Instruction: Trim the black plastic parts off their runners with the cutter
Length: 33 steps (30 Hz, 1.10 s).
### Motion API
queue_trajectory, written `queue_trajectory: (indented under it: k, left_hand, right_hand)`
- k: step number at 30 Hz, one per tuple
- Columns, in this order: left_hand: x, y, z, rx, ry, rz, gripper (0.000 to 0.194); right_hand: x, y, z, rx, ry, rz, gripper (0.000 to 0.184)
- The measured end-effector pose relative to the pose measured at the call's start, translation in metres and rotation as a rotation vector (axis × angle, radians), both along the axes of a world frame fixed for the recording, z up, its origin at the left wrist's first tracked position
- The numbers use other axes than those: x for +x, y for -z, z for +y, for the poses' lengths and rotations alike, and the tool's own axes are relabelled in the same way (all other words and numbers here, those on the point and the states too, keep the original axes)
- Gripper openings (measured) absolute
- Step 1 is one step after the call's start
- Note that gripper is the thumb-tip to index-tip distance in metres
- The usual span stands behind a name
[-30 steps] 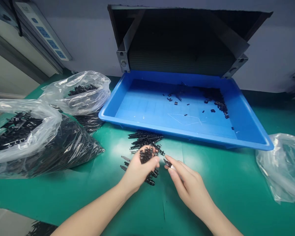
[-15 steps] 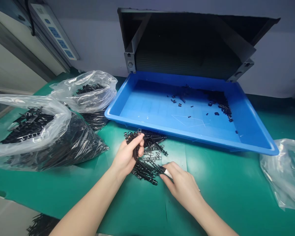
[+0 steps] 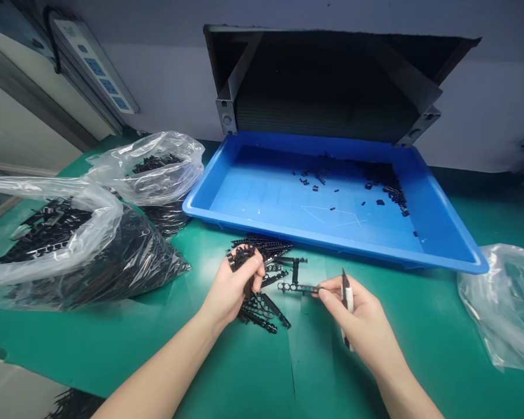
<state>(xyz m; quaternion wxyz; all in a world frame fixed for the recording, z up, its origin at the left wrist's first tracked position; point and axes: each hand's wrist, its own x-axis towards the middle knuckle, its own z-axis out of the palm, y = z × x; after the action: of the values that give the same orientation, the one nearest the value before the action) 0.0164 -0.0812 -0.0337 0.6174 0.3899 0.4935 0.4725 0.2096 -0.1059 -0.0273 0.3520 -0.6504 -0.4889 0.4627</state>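
My left hand (image 3: 233, 285) is closed round a bunch of black plastic strips (image 3: 244, 254), above a loose pile of similar strips (image 3: 266, 311). To its right, my right hand (image 3: 358, 311) pinches the end of one black strip (image 3: 299, 287) with ring-shaped cut-outs between thumb and fingertips. A slim pointed tool (image 3: 347, 299), black with a white middle, is also held across the fingers of this hand; its exact kind I cannot make out. More strips (image 3: 262, 244) lie beyond my left hand, against the front of the blue tray.
A blue tray (image 3: 332, 237) with small black pieces stands under a dark wall opening (image 3: 332, 87). Clear bags of black parts, one nearer (image 3: 113, 267) and one farther (image 3: 166, 186), are on the left. Another clear bag (image 3: 502, 302) lies right. A power strip (image 3: 96, 67) is on the wall.
My right hand has moved right and up from the pile, with a strip now pinched in its fingertips. The tool has turned upright in that hand. My left hand still holds its bunch.
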Motion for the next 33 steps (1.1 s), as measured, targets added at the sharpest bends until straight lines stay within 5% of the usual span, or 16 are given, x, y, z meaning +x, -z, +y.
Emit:
queue_trajectory:
  k: [5,11,18,26,33]
  left_hand:
    - [0.015,0.003,-0.016,0.004,0.155,0.148,0.014]
    - [0.028,-0.002,-0.02,-0.087,0.146,-0.014,0.018]
    - [0.028,-0.006,-0.019,-0.121,0.164,-0.002,0.016]
    - [0.027,-0.001,-0.02,-0.133,0.187,-0.051,0.018]
    - [0.027,-0.001,-0.02,-0.118,0.241,-0.011,0.012]
  right_hand:
    - [-0.011,0.0,-0.006,-0.075,0.127,0.311,0.027]
    - [-0.029,0.001,-0.017,-0.121,-0.015,0.389,0.025]
    - [-0.026,0.004,-0.022,-0.06,-0.193,0.16,0.021]
    - [0.001,0.002,-0.013,0.435,-0.363,-0.222,0.028]
    - [0.002,0.001,-0.011,0.541,-0.506,-0.505,0.03]
